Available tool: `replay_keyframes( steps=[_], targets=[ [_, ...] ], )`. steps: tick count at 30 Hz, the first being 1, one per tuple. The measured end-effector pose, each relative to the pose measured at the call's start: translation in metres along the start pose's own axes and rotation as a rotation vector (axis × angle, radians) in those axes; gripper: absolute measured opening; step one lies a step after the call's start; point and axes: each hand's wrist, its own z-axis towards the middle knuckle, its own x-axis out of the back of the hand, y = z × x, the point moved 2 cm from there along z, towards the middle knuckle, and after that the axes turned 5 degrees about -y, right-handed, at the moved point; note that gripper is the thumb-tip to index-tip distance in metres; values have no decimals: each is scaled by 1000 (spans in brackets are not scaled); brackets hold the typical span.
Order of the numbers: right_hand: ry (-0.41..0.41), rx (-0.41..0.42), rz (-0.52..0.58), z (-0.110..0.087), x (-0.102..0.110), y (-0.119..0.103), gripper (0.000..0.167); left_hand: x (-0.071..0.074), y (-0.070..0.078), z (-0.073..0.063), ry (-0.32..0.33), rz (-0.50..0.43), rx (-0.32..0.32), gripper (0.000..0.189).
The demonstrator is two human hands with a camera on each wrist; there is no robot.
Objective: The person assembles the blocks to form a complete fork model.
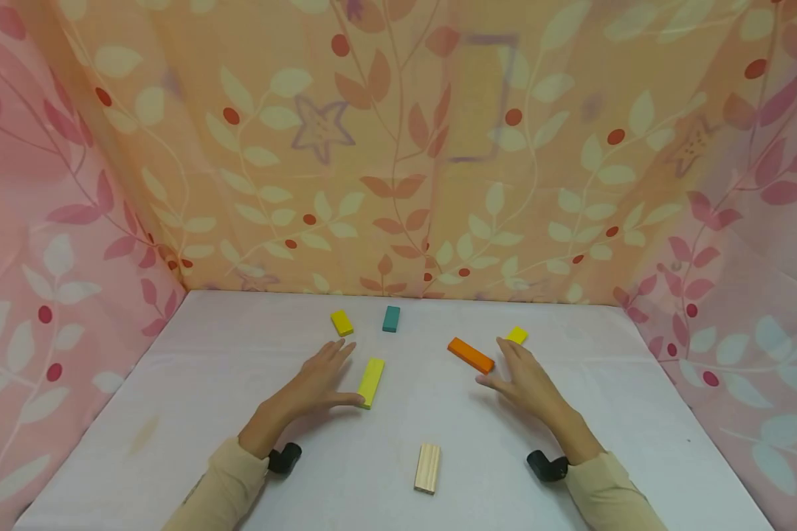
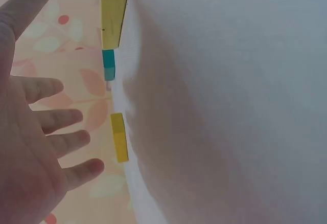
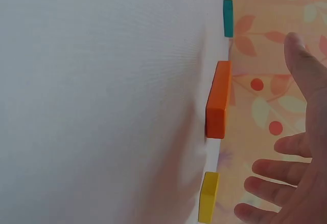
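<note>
My left hand (image 1: pixel 315 382) hovers with spread fingers beside a long light-yellow block (image 1: pixel 372 383), its thumb overlapping the block's near end in the head view. Past those fingertips lies a short yellow block (image 1: pixel 342 322). On the other side, my right hand (image 1: pixel 526 377) is spread too, near an orange block (image 1: pixel 471 355). Its fingers partly cover another short yellow block (image 1: pixel 517 335) in the head view. Both wrist views show bare palms holding nothing, with the orange block (image 3: pixel 218 101) and the light-yellow block (image 2: pixel 113 14) standing apart from the fingers.
A teal block (image 1: pixel 391 318) lies near the back of the white-covered table (image 1: pixel 505 487). Closer to the front is a plain wooden block (image 1: pixel 428 468). Patterned cloth (image 1: pixel 398 147) walls the table at the back and both sides.
</note>
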Motion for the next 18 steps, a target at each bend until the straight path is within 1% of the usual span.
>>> replay_keyframes(
  steps=[8, 14, 18],
  targets=[
    [-29, -2, 43, 8, -2, -3, 91, -3, 0, 9, -43, -52, -33, 111],
    [-20, 41, 44, 14, -4, -4, 88, -4, 2, 16, -81, -49, -56, 111],
    [-14, 66, 38, 19, -5, -6, 85, -4, 5, 19, -112, -43, -52, 109]
  ],
)
